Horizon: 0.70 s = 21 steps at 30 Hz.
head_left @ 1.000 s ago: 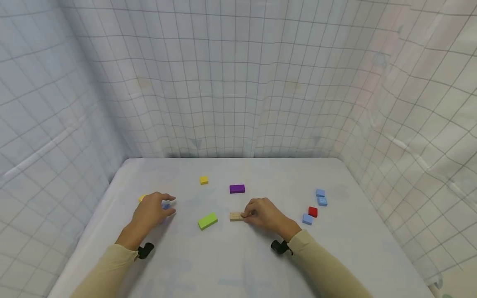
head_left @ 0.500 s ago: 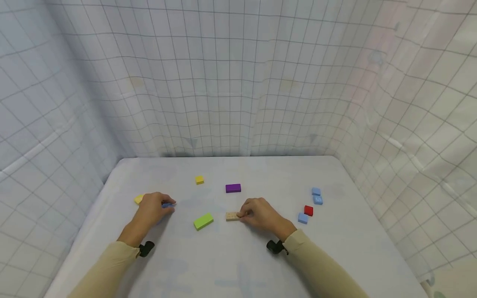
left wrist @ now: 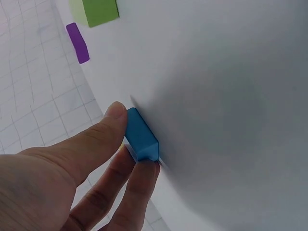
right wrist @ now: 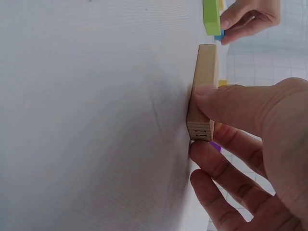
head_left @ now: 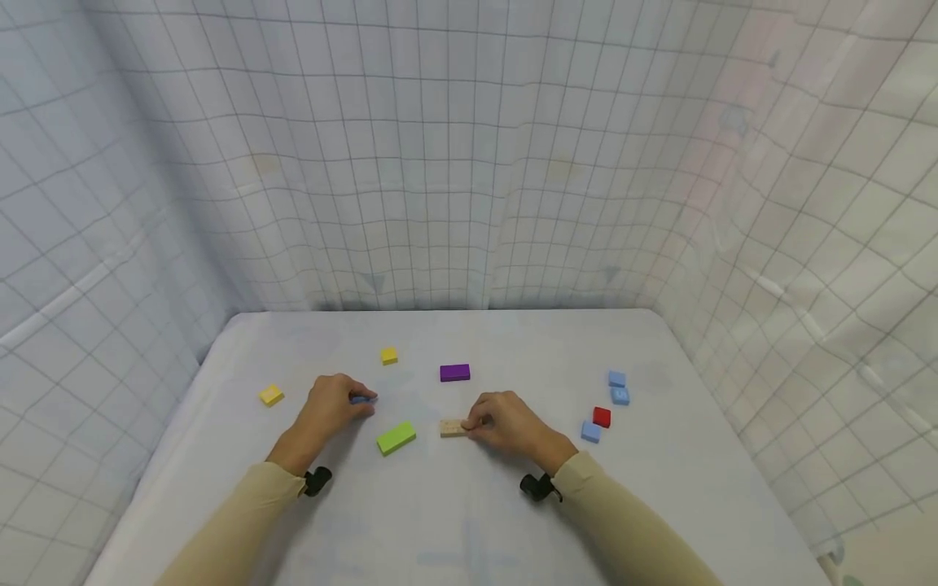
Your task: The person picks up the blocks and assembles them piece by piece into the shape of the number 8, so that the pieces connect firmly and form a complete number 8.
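My left hand [head_left: 330,404] pinches a small blue block [left wrist: 141,132] between thumb and fingertips, close to the white tabletop. In the head view most of that block is hidden by the fingers. My right hand [head_left: 509,419] grips the right end of a plain wooden block [right wrist: 206,67], which lies on the table with dark marks on its end face. Between the two hands lies a lime green block [head_left: 396,438], set at a slant and touched by neither.
Beyond the hands lie a purple block [head_left: 454,373] and a yellow block [head_left: 389,356]. Another yellow block [head_left: 271,395] is at far left. On the right, a red block [head_left: 602,417] sits among light blue blocks [head_left: 620,396]. Gridded white curtains [head_left: 454,163] surround the table.
My left fingers have closed on the blue block and carried it to the right, uncovering the far-left yellow block. My right hand stays on the wooden block. The head view has shifted slightly.
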### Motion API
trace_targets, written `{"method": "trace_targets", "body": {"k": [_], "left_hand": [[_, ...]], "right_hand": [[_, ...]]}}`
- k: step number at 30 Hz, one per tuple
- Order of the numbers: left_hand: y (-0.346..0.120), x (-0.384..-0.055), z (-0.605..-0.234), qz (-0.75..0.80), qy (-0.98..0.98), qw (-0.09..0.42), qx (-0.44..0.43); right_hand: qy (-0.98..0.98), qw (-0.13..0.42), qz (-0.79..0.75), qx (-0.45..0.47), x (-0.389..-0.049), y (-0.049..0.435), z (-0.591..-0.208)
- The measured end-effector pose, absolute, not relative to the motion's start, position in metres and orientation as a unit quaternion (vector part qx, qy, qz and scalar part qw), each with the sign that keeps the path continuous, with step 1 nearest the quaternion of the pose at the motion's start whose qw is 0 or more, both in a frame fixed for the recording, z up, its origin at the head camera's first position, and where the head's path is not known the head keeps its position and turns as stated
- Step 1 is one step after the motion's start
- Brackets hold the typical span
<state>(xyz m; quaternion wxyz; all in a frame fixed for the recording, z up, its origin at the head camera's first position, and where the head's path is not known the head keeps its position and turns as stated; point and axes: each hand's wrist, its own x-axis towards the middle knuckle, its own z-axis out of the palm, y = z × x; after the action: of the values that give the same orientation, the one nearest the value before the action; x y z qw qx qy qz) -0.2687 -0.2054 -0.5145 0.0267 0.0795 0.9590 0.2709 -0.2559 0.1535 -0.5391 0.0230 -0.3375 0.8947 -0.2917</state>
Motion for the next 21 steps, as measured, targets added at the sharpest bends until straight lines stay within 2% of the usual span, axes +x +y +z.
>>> {"method": "trace_targets", "body": {"k": [8,13,21], "left_hand": [[-0.200,-0.276,-0.523,0.281,0.955,0.023,0.092],[-0.209,-0.305,-0.568,0.285,0.951,0.015,0.118],[-0.198,-0.342,-0.595,0.237,0.956,0.026,0.169]], "right_hand": [[0.888,0.022,-0.300,-0.347,-0.256,0.147,-0.543],[0.892,0.024,-0.287,-0.348,-0.257,0.148,-0.544],[0.896,0.016,-0.288,-0.337,-0.256,0.155,-0.538]]}}
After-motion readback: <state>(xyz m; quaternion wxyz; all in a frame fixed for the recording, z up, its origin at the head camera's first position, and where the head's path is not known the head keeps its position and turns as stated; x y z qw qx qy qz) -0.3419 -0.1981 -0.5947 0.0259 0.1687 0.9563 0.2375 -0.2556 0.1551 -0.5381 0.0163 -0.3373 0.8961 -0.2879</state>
